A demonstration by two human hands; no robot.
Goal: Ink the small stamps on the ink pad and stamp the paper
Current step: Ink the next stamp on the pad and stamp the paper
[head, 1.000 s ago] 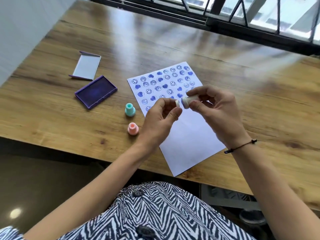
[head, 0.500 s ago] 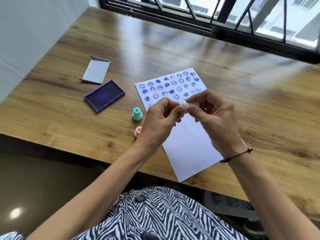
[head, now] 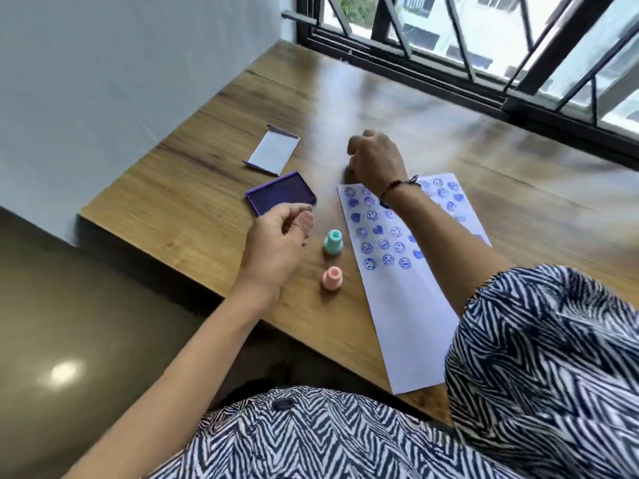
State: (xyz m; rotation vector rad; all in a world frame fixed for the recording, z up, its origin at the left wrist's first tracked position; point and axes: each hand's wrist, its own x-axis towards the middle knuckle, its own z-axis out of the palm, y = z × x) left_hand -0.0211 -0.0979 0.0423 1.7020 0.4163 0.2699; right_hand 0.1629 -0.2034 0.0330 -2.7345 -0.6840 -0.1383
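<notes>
The white paper lies on the wooden table, its far half covered in blue smiley and heart prints. My right hand reaches past the paper's far left corner, fingers closed downward on the table; the small white stamp it held is hidden under it. My left hand hovers just in front of the open purple ink pad, fingers curled and thumb against forefinger; whether it holds anything is unclear. A teal stamp and a pink stamp stand upright between my left hand and the paper.
The ink pad's lid lies open-side up behind the pad. A pale wall runs along the table's left edge, and a barred window lines its far edge. The near table edge is close to my body.
My hands have parted. The right hand went forward, beyond the top of the paper, and the left moved left toward the ink pad. The view swung left.
</notes>
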